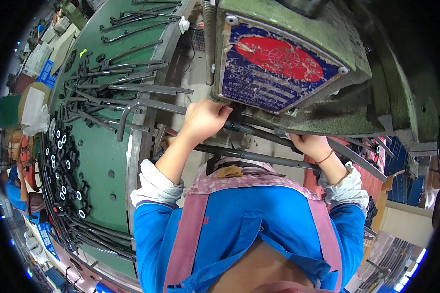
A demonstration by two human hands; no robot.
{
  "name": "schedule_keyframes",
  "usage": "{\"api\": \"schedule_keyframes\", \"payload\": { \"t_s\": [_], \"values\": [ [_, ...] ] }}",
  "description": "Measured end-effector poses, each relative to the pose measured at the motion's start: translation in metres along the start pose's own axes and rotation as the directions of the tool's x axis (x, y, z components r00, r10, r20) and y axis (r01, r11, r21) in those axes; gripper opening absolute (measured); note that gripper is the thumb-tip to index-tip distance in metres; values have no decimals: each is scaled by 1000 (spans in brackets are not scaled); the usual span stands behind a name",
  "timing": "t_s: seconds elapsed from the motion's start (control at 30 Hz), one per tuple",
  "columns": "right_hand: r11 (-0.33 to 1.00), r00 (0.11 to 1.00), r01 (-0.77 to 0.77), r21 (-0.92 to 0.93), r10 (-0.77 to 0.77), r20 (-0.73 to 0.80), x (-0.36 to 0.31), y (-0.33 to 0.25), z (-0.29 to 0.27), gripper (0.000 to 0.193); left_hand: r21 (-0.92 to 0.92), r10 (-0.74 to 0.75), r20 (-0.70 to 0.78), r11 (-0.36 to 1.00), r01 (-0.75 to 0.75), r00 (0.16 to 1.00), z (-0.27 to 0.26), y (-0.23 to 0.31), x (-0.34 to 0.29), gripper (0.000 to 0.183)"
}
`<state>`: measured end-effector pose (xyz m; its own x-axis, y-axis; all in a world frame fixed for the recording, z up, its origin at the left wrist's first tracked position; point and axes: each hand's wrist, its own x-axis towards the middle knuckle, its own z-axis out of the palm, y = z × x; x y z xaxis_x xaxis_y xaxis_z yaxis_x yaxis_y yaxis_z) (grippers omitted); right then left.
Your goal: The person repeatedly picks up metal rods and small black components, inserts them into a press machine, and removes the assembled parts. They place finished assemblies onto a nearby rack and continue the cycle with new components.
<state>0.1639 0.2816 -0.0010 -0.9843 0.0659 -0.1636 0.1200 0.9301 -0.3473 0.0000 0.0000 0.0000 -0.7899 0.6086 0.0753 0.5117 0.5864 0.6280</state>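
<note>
Left hand: your left hand (pixel 206 119) has its fingers curled tight around the bent tube (pixel 156 105), near the lower edge of the machine (pixel 327 39).
Bent tube: it runs crosswise in front of you, its hooked end over the table (pixel 110 171) on your left, its middle by the machine.
Right hand: your right hand (pixel 312 146) is at the tubes by the machine's edge; the fingertips are hidden, so I cannot tell whether they grasp one.
Second tube: another tube (pixel 264 156) lies crosswise between you and the bent tube.
Machine: green, worn, with a blue plate (pixel 274 66) bearing a red oval.
Left table: green, with loose tubes (pixel 146 88) piled beyond black-and-white rings (pixel 59 144).
Right side: more tubes over a red surface (pixel 312 181).
</note>
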Motion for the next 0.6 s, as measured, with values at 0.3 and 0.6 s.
{"api": "schedule_keyframes", "payload": {
  "t_s": [0.3,0.6],
  "values": [
    [960,985,170,-223,-162,54,5,14,34,39,164,257,-97,957,-240,962,58,-57,15,42],
    [934,934,356,-19,-356,-32,-16,-15,17,77,22,-22,74,1000,21,997,32,-22,16,37]
  ]
}}
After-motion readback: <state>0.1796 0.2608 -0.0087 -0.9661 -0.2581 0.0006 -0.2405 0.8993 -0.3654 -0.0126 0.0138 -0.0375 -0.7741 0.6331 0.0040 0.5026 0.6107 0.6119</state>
